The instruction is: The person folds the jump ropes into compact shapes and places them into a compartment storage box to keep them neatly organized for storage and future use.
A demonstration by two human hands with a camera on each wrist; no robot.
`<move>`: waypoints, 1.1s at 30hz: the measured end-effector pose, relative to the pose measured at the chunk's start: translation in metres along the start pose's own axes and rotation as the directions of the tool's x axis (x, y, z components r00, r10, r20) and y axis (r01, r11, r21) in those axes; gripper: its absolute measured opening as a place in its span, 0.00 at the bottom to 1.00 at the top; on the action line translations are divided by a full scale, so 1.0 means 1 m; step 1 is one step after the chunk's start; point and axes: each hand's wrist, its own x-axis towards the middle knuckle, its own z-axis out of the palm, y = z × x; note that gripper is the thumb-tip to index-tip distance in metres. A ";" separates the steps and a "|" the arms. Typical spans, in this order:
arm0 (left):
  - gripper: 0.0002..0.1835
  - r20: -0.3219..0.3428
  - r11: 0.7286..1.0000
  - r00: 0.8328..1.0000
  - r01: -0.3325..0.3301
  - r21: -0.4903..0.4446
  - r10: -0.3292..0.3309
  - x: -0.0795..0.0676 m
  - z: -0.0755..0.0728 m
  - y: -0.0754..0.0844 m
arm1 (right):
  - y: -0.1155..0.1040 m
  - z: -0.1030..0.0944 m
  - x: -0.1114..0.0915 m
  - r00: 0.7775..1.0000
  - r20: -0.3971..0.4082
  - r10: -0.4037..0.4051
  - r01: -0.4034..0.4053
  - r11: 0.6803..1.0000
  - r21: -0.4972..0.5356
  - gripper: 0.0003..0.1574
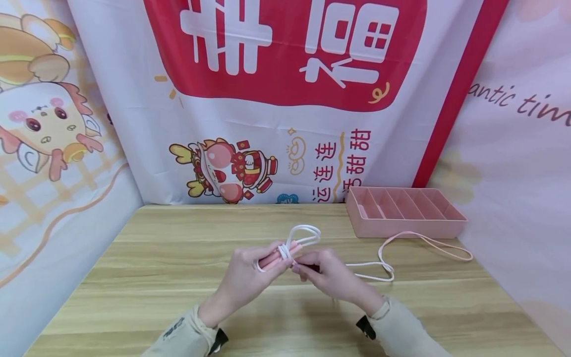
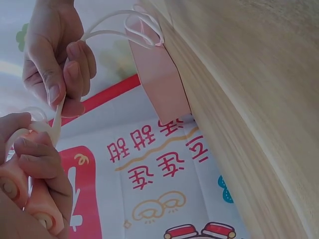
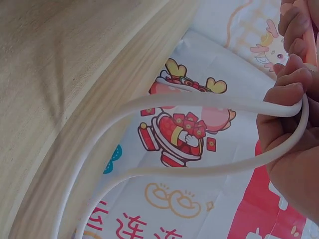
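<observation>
Wood-grained desk (image 1: 169, 248) is backed by printed cloth (image 1: 267, 119). Above it, two pink handles (image 1: 269, 259) are clasped by the left hand (image 1: 247, 275), their long axis slanted away and rightward, white cord (image 1: 283, 251) wound across them. Just right of that wrap, the cord is pinched by the right hand (image 1: 329, 275), its slack trailed rightward.

Divided box (image 1: 408, 229) stands right rear on the table (image 1: 156, 267); cord (image 3: 199, 102) trails before it; handles (image 1: 271, 259) are farther left.
</observation>
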 end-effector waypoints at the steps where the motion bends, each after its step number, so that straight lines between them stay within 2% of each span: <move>1: 0.18 0.002 1.000 1.000 0.001 0.007 -0.001 0.000 0.000 0.000 | -0.001 0.000 0.000 1.000 0.003 0.004 -0.004 1.000 -0.006 0.08; 14: 0.19 0.004 0.999 1.000 0.028 0.043 -0.028 0.001 -0.005 0.002 | -0.005 0.000 0.001 1.000 0.024 0.004 -0.003 0.998 -0.056 0.12; 26: 0.19 -0.061 0.988 0.998 0.008 0.157 0.002 0.000 -0.009 -0.002 | -0.006 0.004 0.001 0.999 0.039 -0.019 0.021 0.998 -0.052 0.15; 33: 0.19 -0.055 0.975 0.998 0.032 0.221 -0.021 -0.001 -0.011 -0.003 | -0.008 0.006 0.002 0.998 0.045 -0.046 0.049 0.996 -0.068 0.16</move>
